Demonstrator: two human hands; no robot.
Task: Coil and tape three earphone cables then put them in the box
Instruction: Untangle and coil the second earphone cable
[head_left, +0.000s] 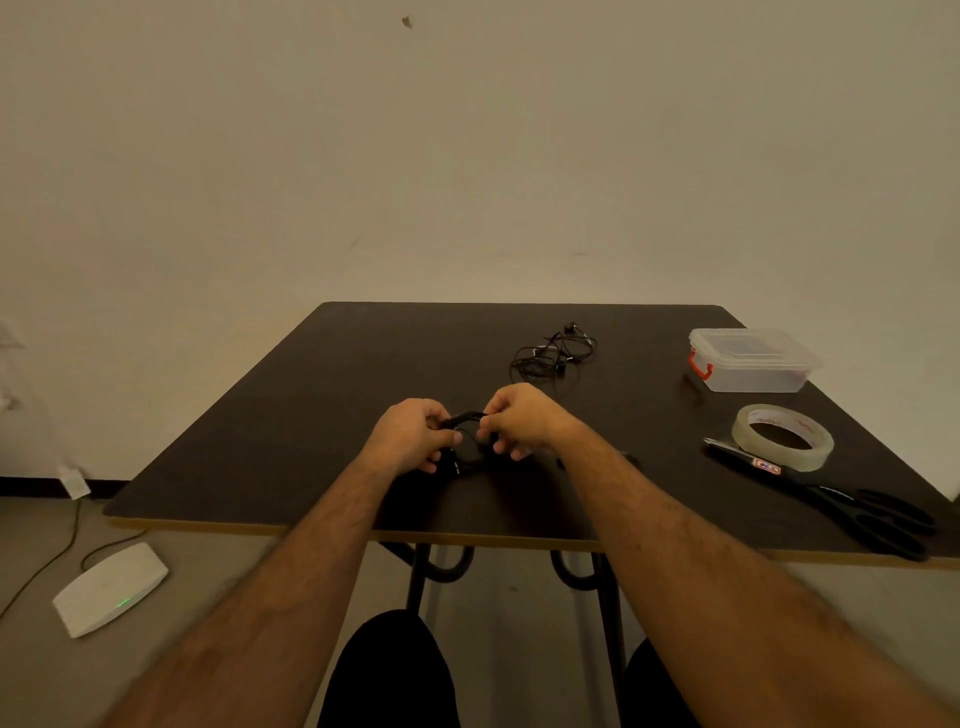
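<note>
Both hands hold one black cable in a small loop over the surface: left hand and right hand pinch it. More cables lie tangled. Tape waits untouched. The box looks shut, so most work is left.

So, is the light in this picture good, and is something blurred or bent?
Head view: dim, yellowish light; the black cable in the hands almost merges with the dark table; the forearms near the lower edge look soft; the wide angle splays the table edges outward.
</note>
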